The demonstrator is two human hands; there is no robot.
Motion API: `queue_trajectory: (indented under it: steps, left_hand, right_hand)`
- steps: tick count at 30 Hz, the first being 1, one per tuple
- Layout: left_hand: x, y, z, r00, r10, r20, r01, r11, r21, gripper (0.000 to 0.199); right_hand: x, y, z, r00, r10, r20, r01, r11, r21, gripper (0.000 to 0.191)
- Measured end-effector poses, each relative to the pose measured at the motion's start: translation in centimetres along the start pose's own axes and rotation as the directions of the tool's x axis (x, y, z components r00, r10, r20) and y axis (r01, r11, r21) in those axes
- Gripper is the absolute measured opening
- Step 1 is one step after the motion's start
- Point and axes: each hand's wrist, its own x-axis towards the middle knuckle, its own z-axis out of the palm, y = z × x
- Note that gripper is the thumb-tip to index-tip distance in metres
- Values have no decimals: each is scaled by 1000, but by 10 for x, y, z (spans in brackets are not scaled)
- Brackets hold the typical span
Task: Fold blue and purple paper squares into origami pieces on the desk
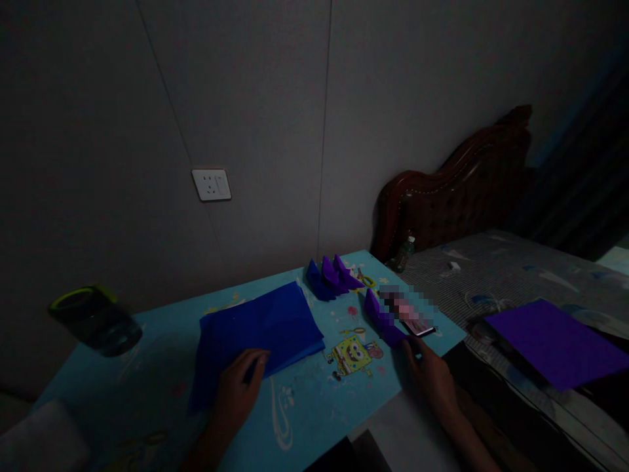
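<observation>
My left hand (242, 383) rests on the near edge of a stack of blue paper sheets (265, 321), its fingers loosely bent with a gap between thumb and forefinger. At the table's right side, my right hand (428, 368) pinches the near end of a purple paper boat (381, 321). That boat lies beside a phone (417, 321), whose screen is partly blurred out. Farther back, a blue paper boat (318, 282) stands in a row with two purple paper boats (335, 278). Behind them lies a pair of scissors (367, 280) with yellow handles.
The table (304, 406) has a light blue cartoon cover. A dark cup (98, 321) with a yellow-green rim is at its left. On the bed (457, 262) to the right lie purple paper sheets (555, 341). A bottle (405, 254) stands by the headboard (457, 183).
</observation>
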Motion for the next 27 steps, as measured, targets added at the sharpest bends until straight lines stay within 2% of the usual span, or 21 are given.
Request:
queue_trajectory:
  steps: [7, 12, 14, 15, 18, 21, 24, 25, 27]
  left_hand:
    - [-1, -2, 0, 1000, 16, -10, -16, 1000, 10, 25]
    - [-3, -4, 0, 998, 51, -23, -51, 999, 13, 26]
    - [-2, -3, -2, 998, 49, -37, -48, 999, 24, 26]
    - [-1, -3, -2, 998, 45, -49, -43, 999, 32, 26]
    - [3, -9, -7, 995, 28, -96, -20, 996, 83, 27]
    - [7, -26, -14, 986, 9, -165, 27, 976, 216, 29]
    - [10, -47, -24, 975, -9, -221, 106, 897, 430, 32]
    - [10, -52, -28, 975, -18, -223, 130, 857, 499, 33]
    - [10, -59, -34, 975, -51, -217, 175, 778, 603, 33]
  right_hand:
    - [1, -11, -7, 1000, 2, -18, -4, 996, -86, 54]
    - [-14, -20, -21, 996, 21, -91, -37, 982, -185, 58]
    - [-25, -29, -21, 992, -32, -123, 15, 990, -138, 55]
    - [-31, -36, -19, 989, -90, -119, 80, 993, -84, 53]
    - [-44, -72, -8, 952, -305, -29, 307, 949, 78, 46]
    - [-40, -124, 6, 863, -499, 85, 485, 863, 141, 40]
    - [-14, -178, 23, 786, -577, 223, 561, 817, 137, 33]
    - [-3, -193, 29, 774, -579, 256, 573, 813, 105, 32]
    - [20, -215, 43, 780, -536, 323, 570, 822, -12, 27]
